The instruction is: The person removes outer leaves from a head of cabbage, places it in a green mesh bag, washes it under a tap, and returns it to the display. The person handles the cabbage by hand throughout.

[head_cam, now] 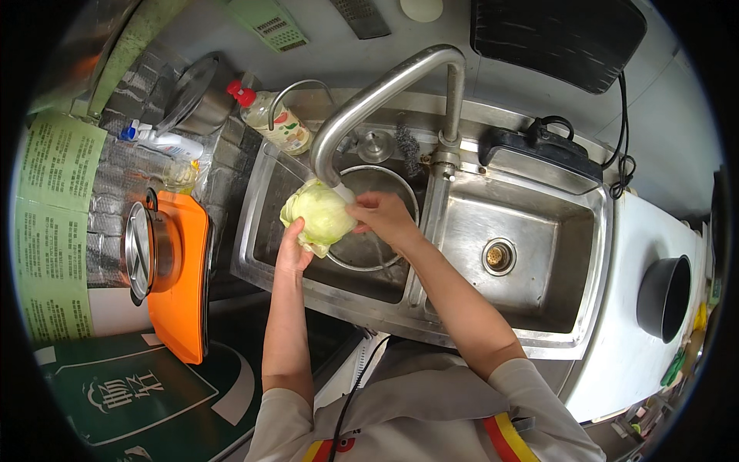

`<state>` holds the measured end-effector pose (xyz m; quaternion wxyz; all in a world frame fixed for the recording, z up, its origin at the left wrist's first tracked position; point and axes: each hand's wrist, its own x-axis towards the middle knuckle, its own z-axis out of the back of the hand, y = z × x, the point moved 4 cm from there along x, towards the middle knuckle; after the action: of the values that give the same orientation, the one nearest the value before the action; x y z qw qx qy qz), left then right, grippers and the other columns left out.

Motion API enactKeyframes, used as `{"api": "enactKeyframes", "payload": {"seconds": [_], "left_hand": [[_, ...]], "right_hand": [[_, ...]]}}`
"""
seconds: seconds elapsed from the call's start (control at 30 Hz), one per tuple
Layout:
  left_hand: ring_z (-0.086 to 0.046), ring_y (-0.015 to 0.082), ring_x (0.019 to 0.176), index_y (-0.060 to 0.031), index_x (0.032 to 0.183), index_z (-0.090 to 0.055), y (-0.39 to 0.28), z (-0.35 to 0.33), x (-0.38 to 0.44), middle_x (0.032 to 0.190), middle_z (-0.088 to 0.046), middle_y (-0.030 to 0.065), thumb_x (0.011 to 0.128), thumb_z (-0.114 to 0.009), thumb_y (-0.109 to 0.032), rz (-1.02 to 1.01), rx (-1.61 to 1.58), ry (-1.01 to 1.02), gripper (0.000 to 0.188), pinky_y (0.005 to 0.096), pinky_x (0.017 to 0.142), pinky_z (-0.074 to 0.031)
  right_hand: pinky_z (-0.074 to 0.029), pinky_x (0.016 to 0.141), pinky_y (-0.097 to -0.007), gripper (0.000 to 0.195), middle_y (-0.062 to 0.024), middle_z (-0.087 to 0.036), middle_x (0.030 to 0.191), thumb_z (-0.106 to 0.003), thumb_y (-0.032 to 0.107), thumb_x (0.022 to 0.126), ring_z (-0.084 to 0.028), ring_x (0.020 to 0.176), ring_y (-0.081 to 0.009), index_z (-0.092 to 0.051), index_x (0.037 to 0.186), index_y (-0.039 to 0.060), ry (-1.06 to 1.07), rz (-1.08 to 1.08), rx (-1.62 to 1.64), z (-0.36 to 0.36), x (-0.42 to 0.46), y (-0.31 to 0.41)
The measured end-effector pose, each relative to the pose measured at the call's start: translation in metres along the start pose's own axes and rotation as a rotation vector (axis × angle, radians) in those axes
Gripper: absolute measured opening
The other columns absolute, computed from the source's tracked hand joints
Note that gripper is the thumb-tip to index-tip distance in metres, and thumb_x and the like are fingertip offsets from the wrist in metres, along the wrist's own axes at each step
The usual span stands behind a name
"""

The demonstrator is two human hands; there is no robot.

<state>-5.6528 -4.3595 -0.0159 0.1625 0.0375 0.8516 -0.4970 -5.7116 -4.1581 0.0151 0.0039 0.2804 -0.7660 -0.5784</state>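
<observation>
A pale green head of lettuce [320,216] is held above the left basin [271,231] of a steel double sink, right under the spout of the faucet [384,92]. My left hand [293,249] grips it from the lower left, thumb over the leaves. On its right side my right hand [384,219] has its curled fingers at the leaf edge; the fingertips are partly hidden. Whitish water seems to leave the spout onto the lettuce. Below lies a round vessel with a metal rim [375,269], partly covered by the lettuce and my right hand.
A red-pump soap bottle [283,130] and a steel wool scrubber [407,144] sit behind the left basin. The right basin [502,213] has a drain strainer. Orange trays [182,277] carry a lidded pot [141,248] at left. A black pot [664,297] is at far right.
</observation>
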Motion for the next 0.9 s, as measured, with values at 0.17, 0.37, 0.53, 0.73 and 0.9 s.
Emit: {"api": "enactKeyframes", "payload": {"seconds": [0.17, 0.37, 0.53, 0.73, 0.9], "left_hand": [[-0.048, 0.0297, 0.122, -0.0053, 0.137, -0.038, 0.005, -0.003, -0.006, 0.133, -0.049, 0.013, 0.08, -0.068, -0.038, 0.002, 0.0, -0.039, 0.072, 0.0447, 0.103, -0.039], [-0.05, 0.0288, 0.12, -0.0039, 0.136, -0.038, 0.01, -0.007, -0.011, 0.132, -0.05, 0.0131, 0.081, -0.066, -0.04, 0.019, -0.071, -0.063, 0.071, 0.0434, 0.101, -0.041], [-0.05, 0.029, 0.12, -0.0031, 0.136, -0.039, 0.02, -0.004, -0.015, 0.133, -0.05, 0.0139, 0.082, -0.065, -0.04, 0.041, -0.137, -0.049, 0.071, 0.0432, 0.102, -0.041], [-0.05, 0.031, 0.12, -0.0046, 0.138, -0.037, 0.018, -0.005, -0.017, 0.134, -0.048, 0.0146, 0.084, -0.059, -0.045, 0.031, 0.007, -0.132, 0.071, 0.0451, 0.101, -0.042], [-0.051, 0.032, 0.119, -0.0052, 0.138, -0.037, 0.017, -0.005, -0.018, 0.134, -0.048, 0.0148, 0.084, -0.058, -0.047, -0.011, 0.02, -0.137, 0.071, 0.0474, 0.099, -0.043]], "right_hand": [[-0.056, 0.062, -0.0276, 0.025, -0.0118, -0.066, 0.089, -0.064, 0.01, 0.08, -0.065, 0.074, -0.0163, -0.064, 0.097, -0.0089, 0.002, -0.031, -0.185, 0.004, 0.003, 0.006], [-0.056, 0.063, -0.0277, 0.022, -0.0133, -0.066, 0.086, -0.06, 0.007, 0.081, -0.066, 0.072, -0.0176, -0.064, 0.095, -0.0093, 0.027, 0.02, -0.005, 0.017, 0.012, -0.013], [-0.053, 0.06, -0.0263, 0.024, -0.0115, -0.067, 0.081, -0.063, 0.015, 0.082, -0.066, 0.068, -0.0156, -0.065, 0.093, -0.0059, 0.093, 0.018, -0.259, 0.01, -0.003, 0.004], [-0.052, 0.058, -0.0266, 0.023, -0.0107, -0.066, 0.078, -0.066, 0.015, 0.079, -0.065, 0.062, -0.0148, -0.064, 0.089, -0.0054, -0.002, 0.102, -0.458, 0.007, 0.004, -0.001], [-0.053, 0.059, -0.0257, 0.019, -0.0107, -0.067, 0.084, -0.063, 0.008, 0.08, -0.067, 0.071, -0.0153, -0.063, 0.092, -0.0062, 0.031, 0.052, -0.157, 0.013, 0.001, -0.01]]}}
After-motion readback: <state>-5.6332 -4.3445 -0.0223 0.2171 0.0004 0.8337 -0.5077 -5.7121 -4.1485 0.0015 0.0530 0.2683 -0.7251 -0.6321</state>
